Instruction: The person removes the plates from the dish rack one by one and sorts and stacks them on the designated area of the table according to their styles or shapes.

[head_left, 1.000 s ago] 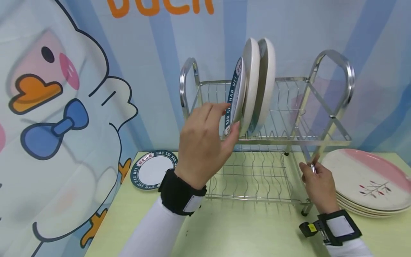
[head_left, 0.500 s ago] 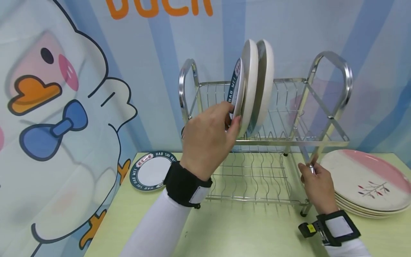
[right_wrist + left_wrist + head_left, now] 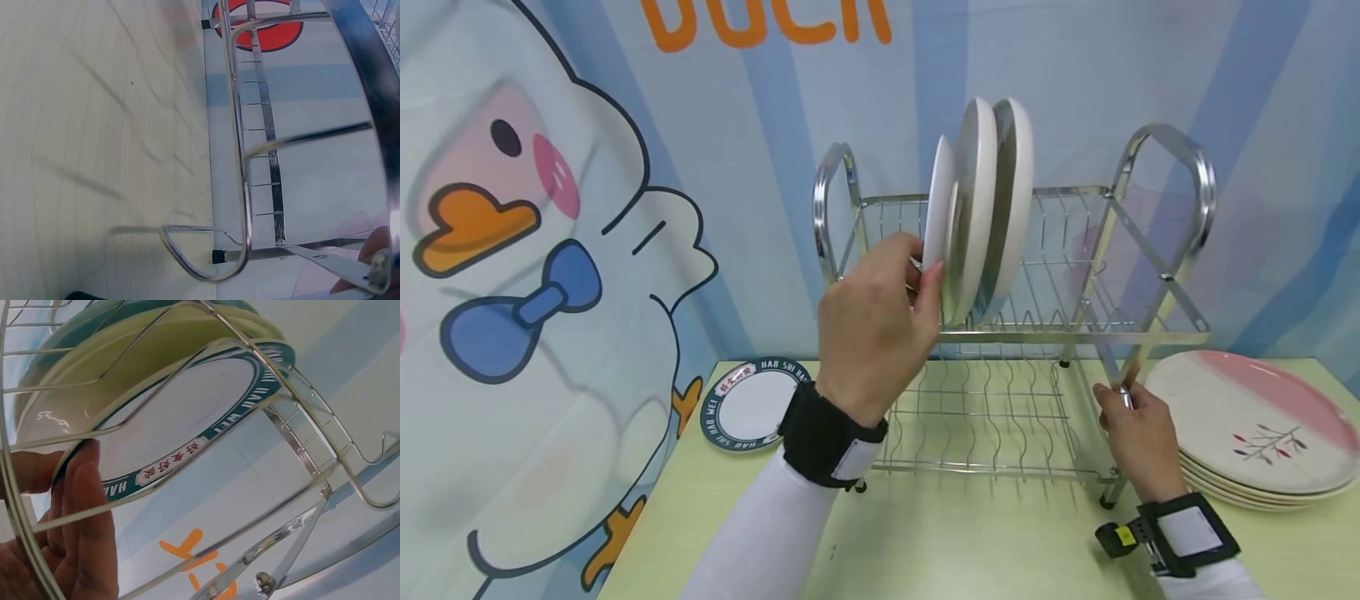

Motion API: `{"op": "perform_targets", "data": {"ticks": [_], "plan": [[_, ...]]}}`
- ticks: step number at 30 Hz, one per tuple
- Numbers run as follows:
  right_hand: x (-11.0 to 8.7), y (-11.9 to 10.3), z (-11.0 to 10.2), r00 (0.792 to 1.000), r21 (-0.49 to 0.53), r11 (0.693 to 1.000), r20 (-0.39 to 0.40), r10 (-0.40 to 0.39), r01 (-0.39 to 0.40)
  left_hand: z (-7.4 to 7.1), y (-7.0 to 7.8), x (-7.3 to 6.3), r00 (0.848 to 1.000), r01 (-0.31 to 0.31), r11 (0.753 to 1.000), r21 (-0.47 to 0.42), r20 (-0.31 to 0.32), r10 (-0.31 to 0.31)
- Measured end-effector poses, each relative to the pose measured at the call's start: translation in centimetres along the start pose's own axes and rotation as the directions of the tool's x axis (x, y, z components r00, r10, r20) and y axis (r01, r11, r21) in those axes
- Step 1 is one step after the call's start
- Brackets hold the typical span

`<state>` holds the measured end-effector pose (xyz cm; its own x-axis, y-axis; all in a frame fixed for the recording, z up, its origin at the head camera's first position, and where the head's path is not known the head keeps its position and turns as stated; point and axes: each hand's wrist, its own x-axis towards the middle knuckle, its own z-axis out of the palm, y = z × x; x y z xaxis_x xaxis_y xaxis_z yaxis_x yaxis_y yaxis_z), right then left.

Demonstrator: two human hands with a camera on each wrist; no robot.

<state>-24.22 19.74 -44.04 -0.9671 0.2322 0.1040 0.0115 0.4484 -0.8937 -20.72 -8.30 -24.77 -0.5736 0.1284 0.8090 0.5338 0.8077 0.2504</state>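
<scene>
My left hand (image 3: 872, 325) pinches the front rim of a small white plate (image 3: 937, 196), thumb on one side and fingers on the other. This plate stands on edge in the upper tier of a chrome dish rack (image 3: 1037, 337). The left wrist view shows its teal printed rim (image 3: 178, 465) through the wires. Just right of it, two larger cream plates (image 3: 976, 208) stand upright. My right hand (image 3: 1146, 437) grips the rack's right front side near the lower tier; in the right wrist view only a bit of its fingers (image 3: 375, 247) shows behind the metal.
A matching teal-rimmed plate (image 3: 752, 404) lies flat on the table left of the rack. To the right is a stack of oval plates (image 3: 1247, 425), the top one pink and cream with a twig pattern. A duck-print cloth (image 3: 760, 167) hangs behind.
My left hand has closed on the small plate's rim and shifted slightly left. The plate has turned more edge-on, hiding its printed rim from the head view. My right hand keeps its hold.
</scene>
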Motion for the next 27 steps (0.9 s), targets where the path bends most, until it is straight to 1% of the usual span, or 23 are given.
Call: {"op": "perform_targets", "data": {"ticks": [4,9,12,17,19,21,23,27], "plan": [[0.1,0.3,0.1,1.0,0.004,1.0,0.008,0.004,-0.004,-0.5,0.0,-0.1,0.998,-0.007,0.998,-0.056,-0.063,0.004],[0.2,0.4,0.1,1.0,-0.009,1.0,0.004,0.015,-0.015,-1.0,0.0,-0.4,0.99,-0.034,0.991,-0.127,-0.14,0.016],[0.2,0.4,0.1,1.0,-0.015,1.0,0.001,0.015,-0.015,-1.2,-0.2,-0.7,0.983,-0.056,0.985,-0.161,-0.183,0.026],[0.1,0.4,0.1,1.0,-0.019,1.0,-0.002,0.012,-0.012,-1.5,-0.5,-1.1,0.966,-0.083,0.979,-0.189,-0.257,0.032],[0.0,0.4,0.1,1.0,-0.02,1.0,-0.001,0.011,-0.011,-1.8,-0.6,-1.2,0.957,-0.089,0.975,-0.205,-0.288,0.027],[0.0,0.4,0.2,1.0,-0.017,1.0,-0.003,0.008,-0.008,-2.3,-0.7,-1.4,0.945,-0.097,0.97,-0.223,-0.327,0.02],[-0.1,0.3,0.2,1.0,-0.014,1.0,-0.001,0.003,-0.003,-2.8,-0.8,-1.5,0.928,-0.112,0.964,-0.242,-0.372,0.014],[0.0,0.2,0.1,1.0,-0.007,1.0,-0.004,-0.003,0.003,-3.8,-1.2,-1.9,0.89,-0.15,0.952,-0.266,-0.456,0.013]]}}
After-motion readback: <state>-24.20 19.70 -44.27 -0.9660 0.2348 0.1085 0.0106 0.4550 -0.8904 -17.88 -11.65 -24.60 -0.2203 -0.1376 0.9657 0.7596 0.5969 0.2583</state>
